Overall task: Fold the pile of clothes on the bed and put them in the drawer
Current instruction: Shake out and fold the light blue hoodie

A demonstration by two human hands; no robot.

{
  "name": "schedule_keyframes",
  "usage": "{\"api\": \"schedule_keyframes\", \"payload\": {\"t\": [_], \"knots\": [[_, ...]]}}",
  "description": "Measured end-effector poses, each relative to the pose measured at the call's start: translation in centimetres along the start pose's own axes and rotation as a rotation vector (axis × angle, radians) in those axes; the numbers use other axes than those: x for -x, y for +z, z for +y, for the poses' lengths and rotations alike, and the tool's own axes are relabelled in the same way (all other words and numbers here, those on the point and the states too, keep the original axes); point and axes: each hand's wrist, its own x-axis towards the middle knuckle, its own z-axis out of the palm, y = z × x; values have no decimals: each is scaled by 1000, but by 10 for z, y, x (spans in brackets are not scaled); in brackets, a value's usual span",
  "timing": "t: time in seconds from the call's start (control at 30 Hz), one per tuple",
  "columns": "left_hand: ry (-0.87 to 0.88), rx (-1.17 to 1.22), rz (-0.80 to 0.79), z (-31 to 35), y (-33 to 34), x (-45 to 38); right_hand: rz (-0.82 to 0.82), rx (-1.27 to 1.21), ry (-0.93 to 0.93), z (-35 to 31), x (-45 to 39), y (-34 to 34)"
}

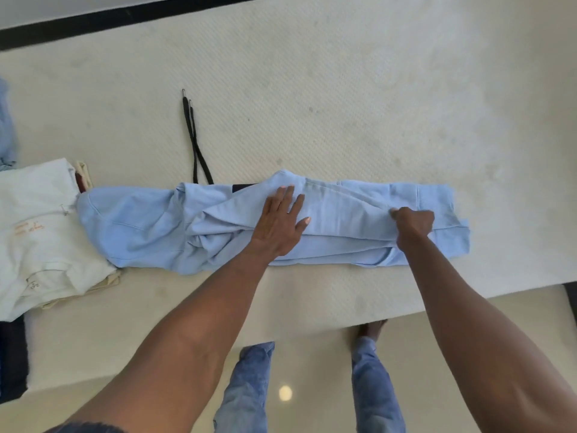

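A light blue hoodie (343,214) lies stretched left to right across the cream bed (343,104), folded into a long strip, its hood at the left end. Two black drawstrings (193,139) trail from it toward the far side. My left hand (282,220) presses flat on the middle of the hoodie with fingers straight. My right hand (412,225) pinches a fold of the blue fabric toward the right end.
A folded pale white garment (40,232) sits at the left on a beige one, touching the hood. A dark garment (12,360) lies at the near left corner, more blue cloth (6,126) at the far left. The bed's front edge runs just above my legs (312,385).
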Motion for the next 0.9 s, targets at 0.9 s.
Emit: {"api": "schedule_keyframes", "payload": {"t": [0.9], "knots": [[-278,137,132,263,112,-54,-469,717,-1022,-13,-161,-97]]}}
